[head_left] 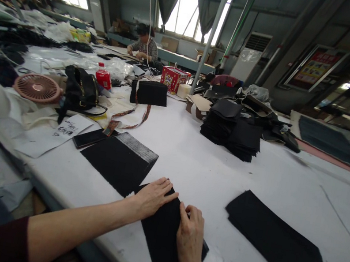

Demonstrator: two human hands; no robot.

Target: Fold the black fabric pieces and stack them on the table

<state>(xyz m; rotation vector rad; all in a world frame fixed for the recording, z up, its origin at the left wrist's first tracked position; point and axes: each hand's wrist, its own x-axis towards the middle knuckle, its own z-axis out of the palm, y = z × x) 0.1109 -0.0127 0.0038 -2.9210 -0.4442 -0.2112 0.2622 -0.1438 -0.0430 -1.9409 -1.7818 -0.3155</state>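
Note:
A long black fabric piece lies on the white table in front of me. My left hand rests on its far end with the fingers stretched out flat. At the right edge of the same piece, my right hand is closed, its fingers curled and its thumb near the fold; the fingertips are partly hidden. Just beyond my left hand lies a black fabric panel with a greyish strip along its far side. Another long black piece lies flat to the right, apart from my hands.
Stacked black pieces stand beyond my hands. A phone, a patterned strap, a black bag, a pink fan and a red bottle sit at the left. Another person works at the far side.

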